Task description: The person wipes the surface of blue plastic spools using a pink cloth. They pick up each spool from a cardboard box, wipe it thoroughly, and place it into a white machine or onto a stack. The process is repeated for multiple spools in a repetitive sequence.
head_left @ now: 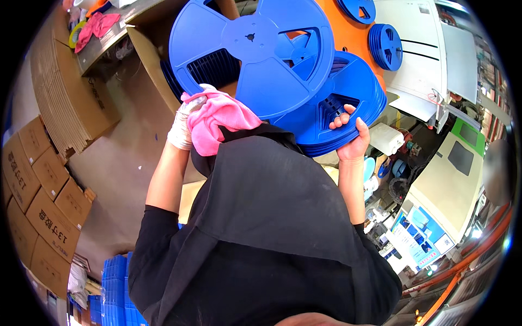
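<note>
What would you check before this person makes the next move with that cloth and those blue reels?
1. Left hand, gloved, grips the pink cloth: ok.
2. Cloth touches the top reel at its lower rim: ok.
3. Right hand holds the stack of reels at its edge: ok.
4. Top reel sits square on the stack: not ok, it is shifted left.
5. Reel face clean: cannot tell.
</note>
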A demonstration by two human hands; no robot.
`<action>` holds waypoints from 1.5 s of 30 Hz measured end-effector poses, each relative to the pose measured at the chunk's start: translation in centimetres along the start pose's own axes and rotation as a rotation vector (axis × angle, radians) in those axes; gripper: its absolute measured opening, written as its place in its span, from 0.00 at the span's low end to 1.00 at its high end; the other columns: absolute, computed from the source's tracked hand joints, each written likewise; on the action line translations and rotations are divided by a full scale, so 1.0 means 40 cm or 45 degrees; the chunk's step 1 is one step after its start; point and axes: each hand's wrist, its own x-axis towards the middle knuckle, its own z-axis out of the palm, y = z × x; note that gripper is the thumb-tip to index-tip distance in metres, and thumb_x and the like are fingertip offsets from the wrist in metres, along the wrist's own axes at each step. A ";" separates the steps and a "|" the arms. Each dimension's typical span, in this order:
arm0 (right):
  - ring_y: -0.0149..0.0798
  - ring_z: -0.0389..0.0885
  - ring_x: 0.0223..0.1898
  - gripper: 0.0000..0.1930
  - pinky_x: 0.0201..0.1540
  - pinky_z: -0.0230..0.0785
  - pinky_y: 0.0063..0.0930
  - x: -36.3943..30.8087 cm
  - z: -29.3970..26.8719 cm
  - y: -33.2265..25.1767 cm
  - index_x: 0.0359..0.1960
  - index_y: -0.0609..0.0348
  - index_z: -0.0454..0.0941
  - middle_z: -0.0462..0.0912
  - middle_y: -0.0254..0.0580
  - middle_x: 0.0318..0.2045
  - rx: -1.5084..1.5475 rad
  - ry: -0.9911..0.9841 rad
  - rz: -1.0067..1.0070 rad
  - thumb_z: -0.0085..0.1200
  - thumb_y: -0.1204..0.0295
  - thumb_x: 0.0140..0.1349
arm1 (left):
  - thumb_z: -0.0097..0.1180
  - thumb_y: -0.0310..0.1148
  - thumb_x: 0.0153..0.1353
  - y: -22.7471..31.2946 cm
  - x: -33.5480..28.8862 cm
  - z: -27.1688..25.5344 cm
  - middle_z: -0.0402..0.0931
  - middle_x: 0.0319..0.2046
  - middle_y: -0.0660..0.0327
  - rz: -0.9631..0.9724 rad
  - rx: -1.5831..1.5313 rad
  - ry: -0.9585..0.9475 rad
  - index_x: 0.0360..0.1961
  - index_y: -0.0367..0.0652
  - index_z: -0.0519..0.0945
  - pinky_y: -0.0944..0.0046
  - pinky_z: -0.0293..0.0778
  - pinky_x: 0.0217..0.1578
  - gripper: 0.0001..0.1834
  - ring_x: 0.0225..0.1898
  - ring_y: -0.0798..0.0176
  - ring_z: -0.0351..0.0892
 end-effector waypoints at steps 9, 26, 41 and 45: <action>0.33 0.69 0.31 0.21 0.41 0.65 0.33 0.020 -0.012 -0.022 0.52 0.64 0.70 0.69 0.34 0.27 0.091 -0.053 0.069 0.50 0.63 0.62 | 0.65 0.32 0.53 -0.013 -0.026 0.012 0.76 0.39 0.58 0.165 0.259 0.087 0.45 0.41 0.73 0.62 0.73 0.50 0.20 0.43 0.61 0.77; 0.34 0.68 0.27 0.18 0.38 0.66 0.34 0.018 -0.026 -0.030 0.48 0.62 0.72 0.70 0.35 0.24 0.125 0.023 0.069 0.51 0.65 0.59 | 0.50 0.35 0.65 0.192 0.278 -0.383 0.77 0.24 0.57 0.758 1.325 1.176 0.42 0.44 0.78 0.60 0.58 0.02 0.09 0.08 0.57 0.68; 0.31 0.68 0.27 0.17 0.37 0.65 0.31 -0.024 -0.025 -0.003 0.48 0.61 0.71 0.68 0.32 0.23 0.124 0.160 -0.014 0.51 0.66 0.60 | 0.60 0.39 0.57 0.177 0.508 -0.429 0.79 0.43 0.51 0.360 1.684 1.072 0.51 0.42 0.74 0.58 0.74 0.45 0.22 0.45 0.53 0.79; 0.32 0.67 0.23 0.15 0.33 0.65 0.32 -0.020 -0.013 -0.001 0.44 0.60 0.73 0.67 0.33 0.20 0.145 0.149 -0.032 0.53 0.66 0.58 | 0.61 0.36 0.56 0.152 0.507 -0.442 0.71 0.56 0.48 0.312 1.560 0.950 0.68 0.40 0.56 0.60 0.71 0.52 0.41 0.54 0.52 0.73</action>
